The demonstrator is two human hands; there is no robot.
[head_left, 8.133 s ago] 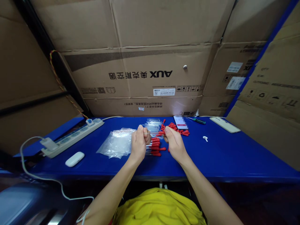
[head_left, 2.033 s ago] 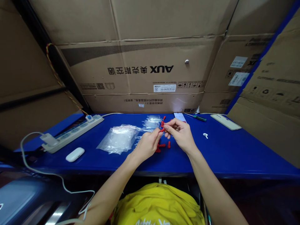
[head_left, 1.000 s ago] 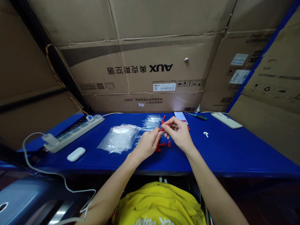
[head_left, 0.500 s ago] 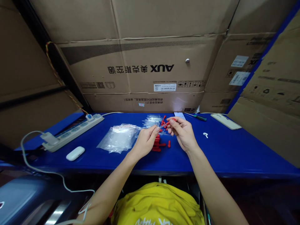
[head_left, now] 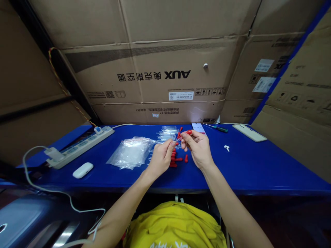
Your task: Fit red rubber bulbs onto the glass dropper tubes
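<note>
Above the blue table [head_left: 253, 168], my left hand [head_left: 161, 157] pinches a thin clear tube [head_left: 176, 140] at its near end. My right hand [head_left: 197, 148] is closed on a small red cap [head_left: 189, 132] at the tube's other end. The two hands are almost touching. Below them lie several red-capped pieces [head_left: 176, 159] on the table. A bundle of clear tubes [head_left: 168, 132] lies just behind the hands.
A pile of clear plastic bags [head_left: 131, 151] lies left of the hands. A power strip [head_left: 77, 146] and a white earbud case [head_left: 82, 169] sit at the far left. A phone [head_left: 198, 127], a screwdriver [head_left: 219, 129], a white remote [head_left: 249, 132] and one earbud [head_left: 227, 148] lie at the right. Cardboard boxes [head_left: 155, 75] wall the back.
Both hands have stayed over the red pieces. My right hand has shifted a little left and its red cap now sits at the fingertips near the tube's end.
</note>
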